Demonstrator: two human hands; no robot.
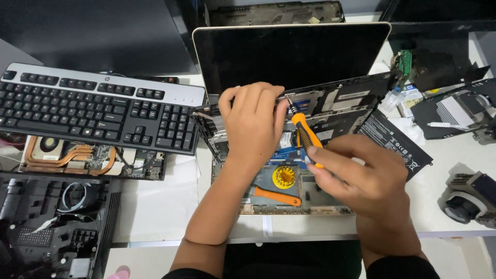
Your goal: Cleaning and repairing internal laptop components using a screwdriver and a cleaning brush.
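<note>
The screwdriver (306,135) has an orange handle with black grip strips and a thin metal shaft. Its long axis is tilted: the handle end sits low and to the right, inside the right hand (361,178), and the shaft rises up and to the left, with the tip pointing at the upper edge of the laptop (310,111) base, just beside the left hand's fingertips. The right hand grasps the handle between thumb and fingers.

The left hand (253,121) lies palm down over the middle of the laptop, fingers curled over the raised inner panel near the hinge, pressing or holding it; exactly what the fingers grip is hidden.

The laptop is open and taken apart, its dark screen (292,51) standing behind the hands. Inside the base, below the left hand, lie a yellow round disc (283,176) and an orange pry tool (276,196). To the laptop's right lies a flat black battery (395,142). To its left sits a black and silver keyboard (98,108), resting on a circuit board with copper pipes (70,155).
</note>
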